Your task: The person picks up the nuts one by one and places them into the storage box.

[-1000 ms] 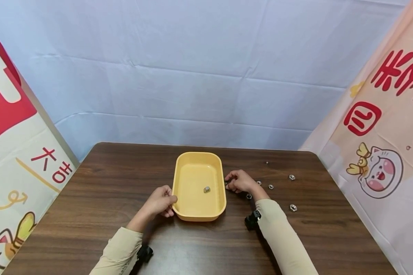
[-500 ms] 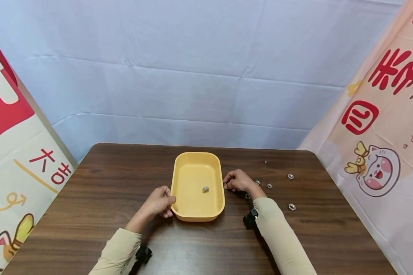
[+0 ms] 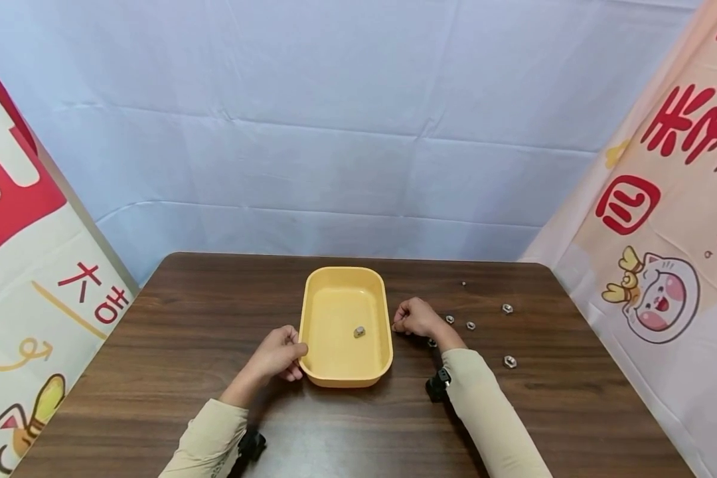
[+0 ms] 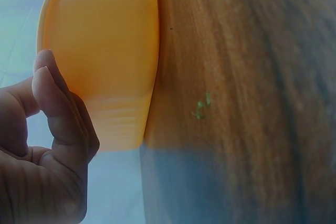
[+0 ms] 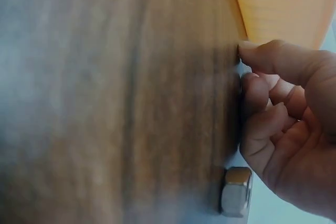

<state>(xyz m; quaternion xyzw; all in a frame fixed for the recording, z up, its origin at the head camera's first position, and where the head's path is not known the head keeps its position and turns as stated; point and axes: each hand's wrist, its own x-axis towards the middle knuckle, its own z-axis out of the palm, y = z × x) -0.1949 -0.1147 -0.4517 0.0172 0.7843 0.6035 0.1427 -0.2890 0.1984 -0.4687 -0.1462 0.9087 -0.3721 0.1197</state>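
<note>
A yellow plastic tray [image 3: 343, 372] sits on the wooden table. My left hand [image 3: 277, 353] pinches its left rim, with the thumb over the edge; in the left wrist view, curled fingers [image 4: 60, 103] lie against the outer wall. Inside the tray is a small metal piece [image 3: 359, 331], seemingly a hex nut. Just off the tray's right side, my right hand [image 3: 417, 317] has its fingertips down at the tabletop, pinched round a small hex nut that they now hide. Close to that hand, a larger hex nut [image 5: 236, 191] stands on the table.
Several hex nuts lie to the right, among them a near nut [image 3: 510, 362], a far nut [image 3: 507, 309] and a middle nut [image 3: 471, 326]. A tiny piece [image 3: 463, 283] is further back. Behind the table [image 3: 155, 372] hangs a pale cloth [image 3: 334, 133].
The small nut seen at my right fingertips earlier is now hidden by them. That hand has shifted only slightly beside the tray. My left hand keeps its hold on the rim.
</note>
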